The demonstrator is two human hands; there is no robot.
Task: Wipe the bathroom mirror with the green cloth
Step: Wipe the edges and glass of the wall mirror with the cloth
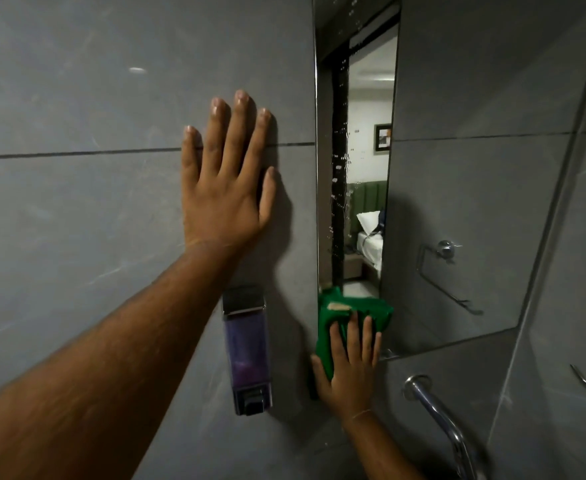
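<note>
The bathroom mirror (pixel 457 188) hangs on the grey tiled wall, seen at a steep angle; water drops dot a strip near its left edge. A folded green cloth (pixel 333 317) lies against the mirror's lower left corner. My right hand (pixel 348 368) presses flat on the cloth, fingers spread upward, thumb around its left side. My left hand (pixel 227 178) rests flat on the wall tile left of the mirror, fingers apart, holding nothing.
A soap dispenser (pixel 248 351) with purple liquid is fixed to the wall between my arms. A chrome faucet (pixel 436 414) curves out below the mirror. The mirror reflects a chrome towel ring (pixel 445 271), a doorway and a bed.
</note>
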